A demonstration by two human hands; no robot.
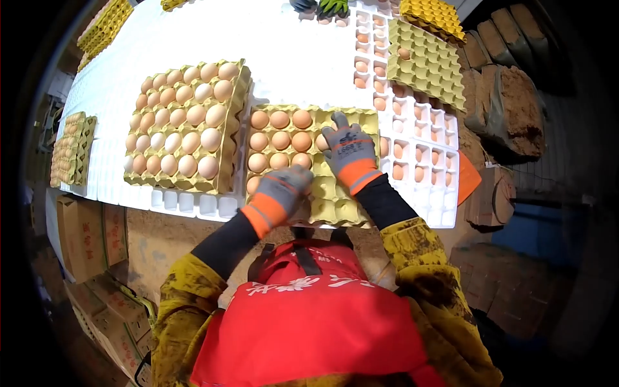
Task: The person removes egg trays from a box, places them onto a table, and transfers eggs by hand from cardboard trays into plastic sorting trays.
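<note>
Grip closure unclear, left hand (282,188) and right hand (350,147) over egg tray (345,211), egg stack (236,129) just beside.

An egg-packing workplace is being indicated by trays (235,132) of eggs (177,117) on the table (296,58) and cartons (87,233) below its near-left corner.

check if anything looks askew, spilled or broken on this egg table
Two oddities: a lone egg sits in the otherwise bare yellow tray at upper right, and that tray lies slanted, partly covering the white trays. I see no spilled or broken egg, though fine cracks would be too small to tell.
</note>
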